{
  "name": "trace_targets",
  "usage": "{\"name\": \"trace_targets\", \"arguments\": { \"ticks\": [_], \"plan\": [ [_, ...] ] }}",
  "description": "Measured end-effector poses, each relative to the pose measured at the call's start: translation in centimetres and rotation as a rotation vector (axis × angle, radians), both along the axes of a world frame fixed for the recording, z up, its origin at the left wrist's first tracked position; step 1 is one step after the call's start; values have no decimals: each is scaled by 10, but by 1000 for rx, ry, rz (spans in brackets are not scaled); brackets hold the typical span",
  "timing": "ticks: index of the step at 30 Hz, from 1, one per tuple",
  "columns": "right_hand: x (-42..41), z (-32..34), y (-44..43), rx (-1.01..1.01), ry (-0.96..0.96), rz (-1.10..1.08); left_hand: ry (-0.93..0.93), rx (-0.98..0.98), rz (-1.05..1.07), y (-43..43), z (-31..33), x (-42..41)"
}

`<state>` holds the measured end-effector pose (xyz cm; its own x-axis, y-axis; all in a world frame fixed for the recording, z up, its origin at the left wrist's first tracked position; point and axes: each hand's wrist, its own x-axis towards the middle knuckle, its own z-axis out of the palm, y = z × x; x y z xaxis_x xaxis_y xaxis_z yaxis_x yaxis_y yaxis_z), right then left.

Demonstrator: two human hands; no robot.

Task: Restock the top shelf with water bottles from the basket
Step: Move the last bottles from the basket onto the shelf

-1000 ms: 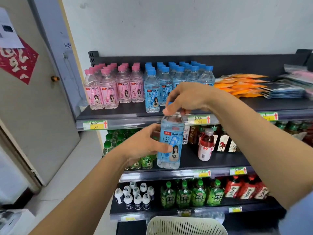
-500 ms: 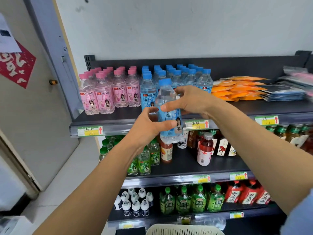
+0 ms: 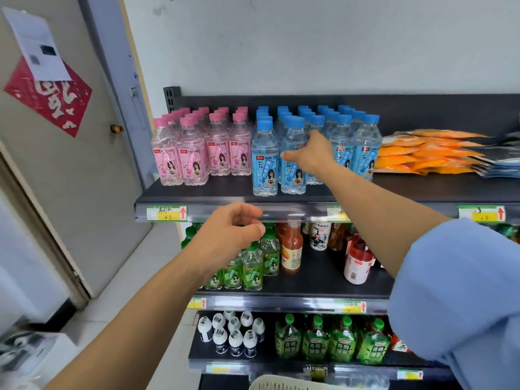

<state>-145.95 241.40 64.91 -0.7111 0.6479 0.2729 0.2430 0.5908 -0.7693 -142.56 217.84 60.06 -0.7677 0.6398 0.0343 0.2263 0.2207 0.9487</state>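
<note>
Resting against an upright blue-capped bottle (image 3: pixel 292 161) in the top shelf (image 3: pixel 213 190) front row, my right hand (image 3: pixel 311 154) looks loose; grip unclear. Left hand (image 3: pixel 230 237) hangs empty, half-curled. Neighbouring label reads "ORIGINAL SODA".

One head-worn view, close to the shelving.
We look forward and slightly down from head height, facing the top shelf (image 3: pixel 225 191) front edge within arm's reach; the basket (image 3: pixel 281 383) rim sits at frame bottom.

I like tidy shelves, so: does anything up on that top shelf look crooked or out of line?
Nothing is tipped or spilled. The two front blue-capped bottles stand forward of the row to their right, by the right hand.
</note>
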Motion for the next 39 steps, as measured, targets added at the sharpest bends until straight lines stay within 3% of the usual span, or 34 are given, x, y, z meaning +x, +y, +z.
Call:
{"name": "trace_targets", "arguments": {
  "ticks": [14, 22, 25, 30, 39],
  "plan": [
    [2, -7, 2, -57, -20, 53, -4, -53, -35, -4, -6, 15],
    [51, -6, -26, 25, 143, 26, 35, -56, -68, 2, -7, 28],
    [82, -17, -43, 117, 40, 164, 99, -88, -83, 3, -11, 36],
    [139, -51, -60, 310, -290, 314, 222, -215, -104, 7, -26, 52],
    [248, -93, -98, 369, -516, 134, 319, -266, -350, 3, -54, 102]
  ]
}}
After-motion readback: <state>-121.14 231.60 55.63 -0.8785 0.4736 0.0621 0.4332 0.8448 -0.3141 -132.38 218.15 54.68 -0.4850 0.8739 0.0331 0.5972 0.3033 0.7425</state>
